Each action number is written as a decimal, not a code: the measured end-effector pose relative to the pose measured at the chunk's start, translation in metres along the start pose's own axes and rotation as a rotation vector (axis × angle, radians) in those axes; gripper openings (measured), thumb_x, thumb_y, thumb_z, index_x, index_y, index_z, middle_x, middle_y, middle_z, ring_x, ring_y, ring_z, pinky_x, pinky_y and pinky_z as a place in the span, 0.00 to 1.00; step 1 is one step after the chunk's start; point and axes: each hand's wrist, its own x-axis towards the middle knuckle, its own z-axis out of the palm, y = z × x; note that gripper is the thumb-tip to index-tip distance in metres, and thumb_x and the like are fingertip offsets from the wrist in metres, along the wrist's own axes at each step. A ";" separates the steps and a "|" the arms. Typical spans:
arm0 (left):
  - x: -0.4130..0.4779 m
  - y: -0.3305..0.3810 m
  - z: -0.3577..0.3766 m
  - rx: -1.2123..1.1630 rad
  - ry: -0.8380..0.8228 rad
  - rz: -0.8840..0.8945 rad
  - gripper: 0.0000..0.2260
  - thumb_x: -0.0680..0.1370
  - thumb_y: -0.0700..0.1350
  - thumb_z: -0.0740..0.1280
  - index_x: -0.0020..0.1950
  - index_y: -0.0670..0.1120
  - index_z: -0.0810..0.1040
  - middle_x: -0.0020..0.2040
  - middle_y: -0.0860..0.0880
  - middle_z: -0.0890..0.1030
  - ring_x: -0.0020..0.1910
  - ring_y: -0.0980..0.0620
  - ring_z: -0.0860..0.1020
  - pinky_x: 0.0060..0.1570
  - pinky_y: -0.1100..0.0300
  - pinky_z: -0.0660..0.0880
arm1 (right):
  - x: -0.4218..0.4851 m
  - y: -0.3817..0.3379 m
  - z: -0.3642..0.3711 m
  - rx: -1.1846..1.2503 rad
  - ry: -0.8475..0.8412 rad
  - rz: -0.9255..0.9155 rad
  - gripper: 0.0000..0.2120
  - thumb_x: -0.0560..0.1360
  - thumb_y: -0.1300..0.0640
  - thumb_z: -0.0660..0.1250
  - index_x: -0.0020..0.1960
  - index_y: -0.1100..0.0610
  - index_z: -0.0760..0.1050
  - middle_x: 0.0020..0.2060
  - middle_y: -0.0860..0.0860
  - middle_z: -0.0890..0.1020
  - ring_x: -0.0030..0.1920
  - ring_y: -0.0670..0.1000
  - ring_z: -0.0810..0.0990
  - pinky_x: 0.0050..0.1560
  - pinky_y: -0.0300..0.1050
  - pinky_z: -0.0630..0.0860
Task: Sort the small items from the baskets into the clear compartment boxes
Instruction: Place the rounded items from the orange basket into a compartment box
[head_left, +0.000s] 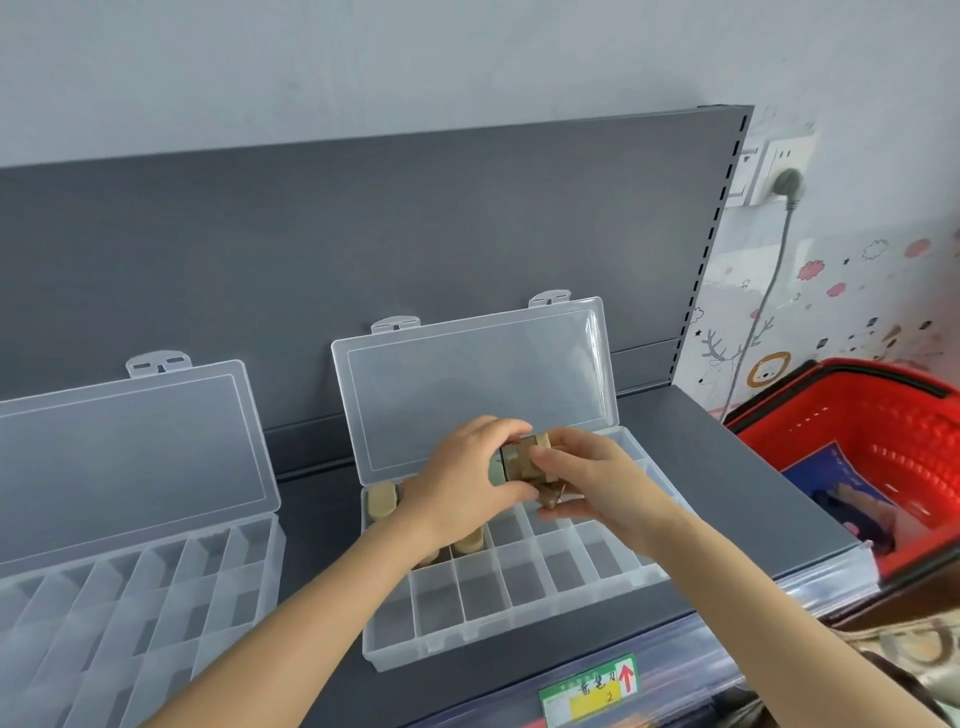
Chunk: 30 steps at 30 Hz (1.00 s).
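Gripping small brown item (524, 462), left hand (467, 478), right hand (597, 483), above compartment box (519, 613)

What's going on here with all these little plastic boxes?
A person is sorting small things into clear compartment boxes on a grey shelf. The left hand and the right hand grip a brown item above the open middle box, where a few tan pieces sit in compartments at its left end. A second box lies open to the left, and a red basket stands at the right.

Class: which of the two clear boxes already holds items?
The box nearer the red basket: tan items sit in its compartments; the other box, at the left, shows none.
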 end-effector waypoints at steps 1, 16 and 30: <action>0.002 0.002 0.001 0.036 -0.003 0.028 0.23 0.72 0.48 0.74 0.65 0.52 0.73 0.59 0.55 0.75 0.57 0.56 0.73 0.58 0.62 0.71 | 0.000 -0.001 -0.001 -0.050 0.026 -0.018 0.08 0.77 0.54 0.66 0.54 0.56 0.78 0.46 0.55 0.82 0.44 0.51 0.81 0.51 0.54 0.81; 0.050 0.001 0.039 -0.131 0.051 -0.094 0.19 0.73 0.44 0.72 0.61 0.52 0.70 0.57 0.53 0.74 0.55 0.54 0.74 0.54 0.62 0.75 | 0.027 0.003 -0.087 0.003 0.361 -0.026 0.20 0.69 0.59 0.75 0.59 0.57 0.74 0.49 0.55 0.80 0.46 0.55 0.84 0.41 0.42 0.82; 0.077 0.008 0.072 -0.083 -0.031 -0.156 0.20 0.70 0.44 0.75 0.59 0.50 0.73 0.53 0.55 0.75 0.50 0.55 0.75 0.48 0.68 0.70 | 0.053 0.023 -0.118 -0.245 0.358 -0.119 0.20 0.65 0.54 0.79 0.55 0.53 0.78 0.42 0.48 0.81 0.40 0.47 0.78 0.44 0.39 0.76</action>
